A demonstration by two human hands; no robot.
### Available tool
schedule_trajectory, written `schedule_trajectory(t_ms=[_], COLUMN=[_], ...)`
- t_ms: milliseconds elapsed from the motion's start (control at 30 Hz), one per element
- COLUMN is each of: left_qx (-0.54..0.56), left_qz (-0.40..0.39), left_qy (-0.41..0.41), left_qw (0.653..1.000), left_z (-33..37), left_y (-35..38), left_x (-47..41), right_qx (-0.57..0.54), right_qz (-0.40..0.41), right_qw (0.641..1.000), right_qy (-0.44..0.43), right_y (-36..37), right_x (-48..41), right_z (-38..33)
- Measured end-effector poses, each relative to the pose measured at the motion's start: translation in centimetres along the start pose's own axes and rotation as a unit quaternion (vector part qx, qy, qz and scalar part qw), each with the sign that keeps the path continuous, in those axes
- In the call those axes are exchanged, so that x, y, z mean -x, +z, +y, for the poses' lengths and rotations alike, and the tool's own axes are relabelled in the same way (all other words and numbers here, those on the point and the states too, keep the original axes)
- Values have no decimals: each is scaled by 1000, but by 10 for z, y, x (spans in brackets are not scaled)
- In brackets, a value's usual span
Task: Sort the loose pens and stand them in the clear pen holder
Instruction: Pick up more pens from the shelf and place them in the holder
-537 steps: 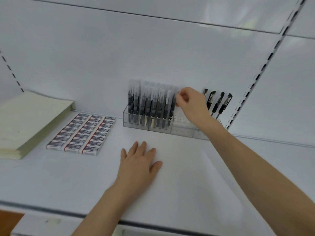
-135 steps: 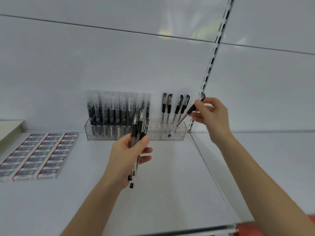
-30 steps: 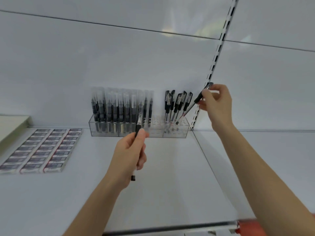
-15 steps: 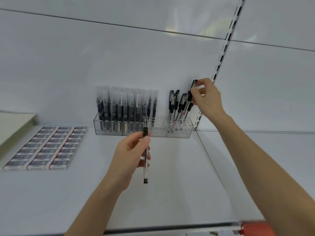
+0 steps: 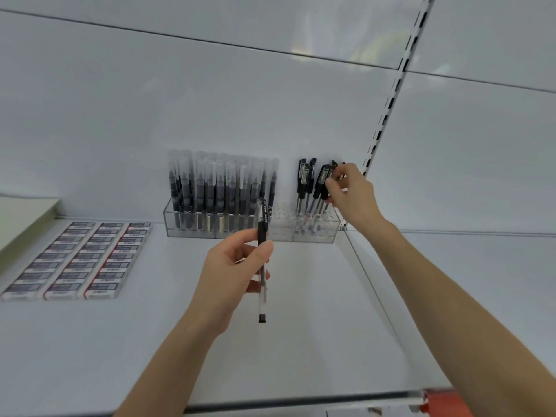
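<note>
- Left hand: raised over the middle of the shelf, thumb and curled fingers pinching one pen about halfway along its barrel.
- Pen: near upright, clear barrel, black grip section above the thumb, black end piece pointing down toward the shelf's front edge. Its upper end overlaps the holder in view. Cannot tell whether it touches.
- Right hand: reaching to the shelf's back right corner, fingers curled in, thumb and forefinger closed on the black cap of the end pen.
- End pen: rightmost of the clip pens. Most of it is hidden by the fingers.
- Clip pens: a small cluster with black caps and clear barrels, standing tips down in the holder's right section and leaning slightly right.
- Holder: clear plastic, long and low, set against the back edge of the shelf, its right end at the back right corner.
- Holder's middle section: shows a grid of holes.
- Holder's left sections: packed with capped pens, upright in tight rows, dark bodies under clear caps.
- Erasers: three columns in sleeves, flat on the shelf toward its left side, apart from the holder.
- Paper stack: pale, at the left edge, partly out of view.
- Slotted rail: runs up the back wall from the back right corner.
</note>
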State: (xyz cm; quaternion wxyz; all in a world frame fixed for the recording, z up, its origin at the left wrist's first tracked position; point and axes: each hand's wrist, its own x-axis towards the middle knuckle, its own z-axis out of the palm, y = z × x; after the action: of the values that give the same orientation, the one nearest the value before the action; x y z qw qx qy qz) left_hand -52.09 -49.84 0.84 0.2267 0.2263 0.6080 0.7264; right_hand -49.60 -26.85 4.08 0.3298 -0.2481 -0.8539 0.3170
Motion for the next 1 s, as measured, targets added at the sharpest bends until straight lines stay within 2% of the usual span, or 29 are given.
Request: schedule_trajectory(t_ms=[100, 200, 300, 367, 500, 567, 633, 700, 767, 867, 1000], left_qx=[-9, -11, -26, -34, -124, -270, -451, -572, -638, -671, -679], left_qz=[7, 6, -7, -20, -36, -37, -54, -82, -109, -127, -121], left_qy=[9, 23, 37, 43, 74, 109, 132, 96, 39, 17, 20], left_qw=[1000, 1000, 999, 998, 989, 956, 881, 810, 762, 730, 724], left_z=[0, 3, 4, 3, -5, -14, -25, -34, -41, -48, -50], left_y=[0, 4, 11, 17, 25, 20, 11, 2, -5, -7, -6], left_x=[0, -1, -2, -2, -4, -5, -4, -3, -2, -1, 1], right_qx=[1, -84, -209, -231, -227, -246, -260, -244, -205, -157, -114], right_qz=[20, 49, -47, -109, -112, -79, -12, 66, 126, 156, 135], right_qw=[1000, 995, 977, 967, 967, 966, 965, 967, 970, 975, 984], right_qy=[18, 14, 1, -7, 4, 19, 32, 34, 27, 13, 0], right_y=[-7, -14, -13, -8, -9, -19, -34, -46, -51, -48, -37], right_x=[5, 31, 61, 72, 74, 68, 57, 44, 30, 14, 2], right_z=[-3, -10, -28, -36, -35, -31, -25, -19, -14, -9, -4])
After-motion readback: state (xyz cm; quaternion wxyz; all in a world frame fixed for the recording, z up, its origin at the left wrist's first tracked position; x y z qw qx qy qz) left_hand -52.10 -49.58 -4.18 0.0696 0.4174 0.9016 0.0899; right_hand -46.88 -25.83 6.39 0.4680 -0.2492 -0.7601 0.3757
